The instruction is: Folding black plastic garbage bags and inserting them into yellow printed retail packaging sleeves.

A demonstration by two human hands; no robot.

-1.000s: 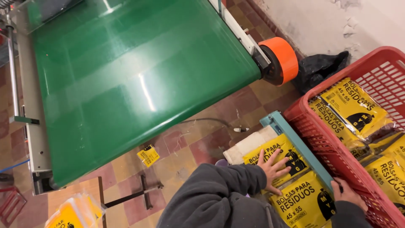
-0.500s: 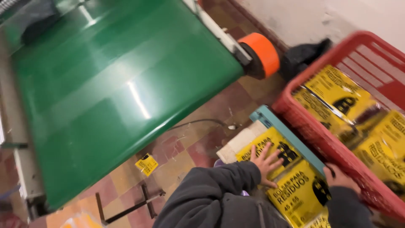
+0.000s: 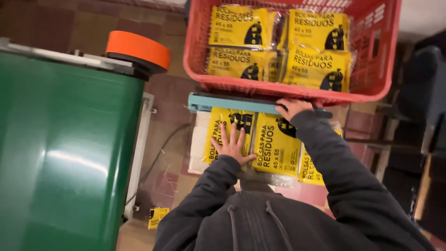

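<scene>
below the red basket (image 3: pixel 288 88), my left fingers (image 3: pixel 231 142) now spread flat on a yellow packet (image 3: pixel 227 130); right fingers (image 3: pixel 291 108) have moved up, curled on the teal bar (image 3: pixel 232 103).

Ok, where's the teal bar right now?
In the head view the teal bar lies crosswise just below the red basket, above the yellow packets. The right hand rests on its right end; the left hand presses a packet below it.

This looks like a small packing workshop. A wide green conveyor belt (image 3: pixel 65 153) with an orange roller end (image 3: pixel 138 48) runs beside a teal bar sealer (image 3: pixel 232 102), a red plastic crate (image 3: pixel 292 46) holds stacked yellow packets of bags (image 3: pixel 239 25), and the worn reddish tile floor (image 3: pixel 172 135) carries a loose cable.
</scene>
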